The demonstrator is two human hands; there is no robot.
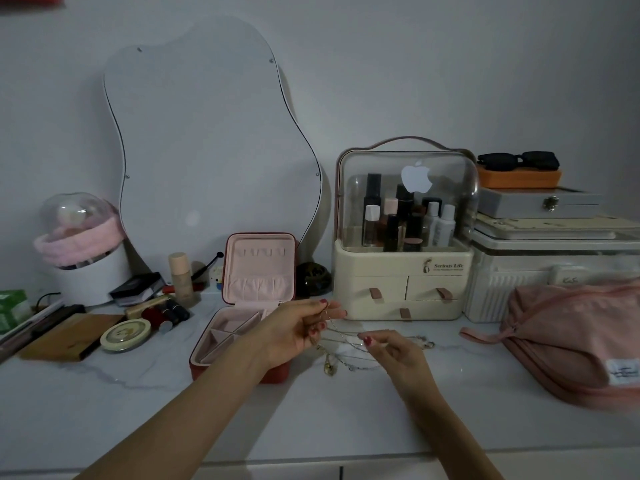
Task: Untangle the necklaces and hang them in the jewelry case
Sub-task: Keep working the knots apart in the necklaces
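Left hand (298,332) and right hand (391,348) each pinch a strand of the thin tangled metal necklaces (341,353), bunched on the white marble counter (138,410). Just left, the open red jewelry case with pink lining (258,271): lid hooks look bare, so hanging remains. Cream cosmetics organiser (401,292) behind; nothing blocks.

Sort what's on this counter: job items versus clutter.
Job: necklaces, jewelry case, left hand, right hand.
Clutter: mirror, cosmetics organizer, pink pouch, round tin, sunglasses.
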